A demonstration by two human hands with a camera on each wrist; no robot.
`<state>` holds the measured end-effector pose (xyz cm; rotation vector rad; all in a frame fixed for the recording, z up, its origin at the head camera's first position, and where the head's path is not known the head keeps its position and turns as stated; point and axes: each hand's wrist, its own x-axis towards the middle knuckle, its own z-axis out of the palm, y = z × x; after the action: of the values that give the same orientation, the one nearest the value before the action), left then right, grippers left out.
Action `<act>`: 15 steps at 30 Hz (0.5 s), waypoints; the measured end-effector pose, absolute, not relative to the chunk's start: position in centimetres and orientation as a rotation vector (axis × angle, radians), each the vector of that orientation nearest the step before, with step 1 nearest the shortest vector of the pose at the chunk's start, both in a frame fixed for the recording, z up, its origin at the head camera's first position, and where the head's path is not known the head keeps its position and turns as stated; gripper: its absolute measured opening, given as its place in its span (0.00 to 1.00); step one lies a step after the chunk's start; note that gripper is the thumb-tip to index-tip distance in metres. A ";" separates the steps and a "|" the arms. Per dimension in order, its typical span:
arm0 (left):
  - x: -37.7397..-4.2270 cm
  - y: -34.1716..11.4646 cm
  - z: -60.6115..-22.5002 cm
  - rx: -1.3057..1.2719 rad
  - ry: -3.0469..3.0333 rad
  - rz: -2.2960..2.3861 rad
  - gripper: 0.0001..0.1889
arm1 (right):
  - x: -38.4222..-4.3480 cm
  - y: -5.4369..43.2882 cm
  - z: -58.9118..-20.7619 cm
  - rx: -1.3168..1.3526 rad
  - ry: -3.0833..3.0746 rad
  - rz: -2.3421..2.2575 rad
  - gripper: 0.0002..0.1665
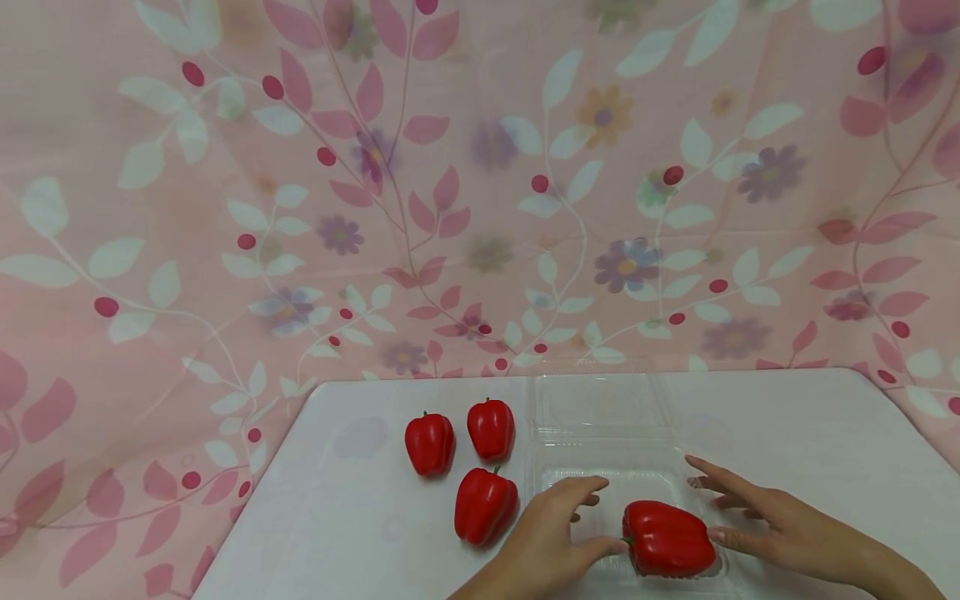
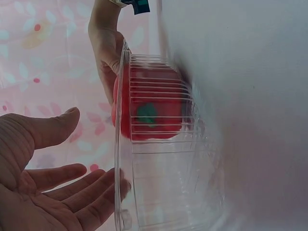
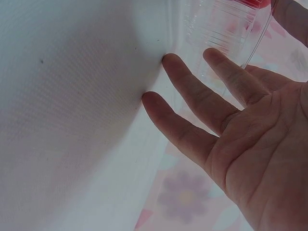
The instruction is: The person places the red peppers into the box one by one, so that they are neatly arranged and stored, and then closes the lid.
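A red bell pepper (image 1: 667, 537) lies on its side in the near part of a clear plastic clamshell box (image 1: 611, 492), its green stem (image 2: 147, 113) seen through the ribbed wall in the left wrist view. The box's lid (image 1: 600, 404) is folded open toward the back. My left hand (image 1: 551, 529) is at the box's left side, fingers loosely spread, with nothing held; its thumb tip is close to the stem. On the other side, my right hand (image 1: 780, 525) has its fingers extended along the box's right edge. Its thumb is beside the pepper's blunt end; contact cannot be told.
Left of the box, three more red bell peppers stand on the white table (image 1: 337, 517): one at the left (image 1: 430, 444), one behind (image 1: 491, 429), and one nearer (image 1: 485, 506) beside my left hand. A pink floral cloth (image 1: 465, 208) hangs behind the table.
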<state>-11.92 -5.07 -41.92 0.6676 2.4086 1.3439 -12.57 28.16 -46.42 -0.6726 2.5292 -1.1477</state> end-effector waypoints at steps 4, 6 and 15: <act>-11.9 -5.4 -41.8 0.656 2.399 1.356 0.29 | -12.6 28.1 -46.4 -0.665 2.523 -1.149 0.50; -11.9 -5.5 -41.8 0.640 2.403 1.355 0.29 | -12.6 28.1 -46.4 -0.666 2.528 -1.144 0.50; -12.0 -6.2 -41.5 0.558 2.489 1.333 0.30 | -12.6 28.2 -46.4 -0.699 2.532 -1.145 0.49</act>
<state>-11.96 -6.25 -41.52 0.5580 2.4887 1.3331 -12.56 28.20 -46.41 -0.6986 2.5317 -1.1453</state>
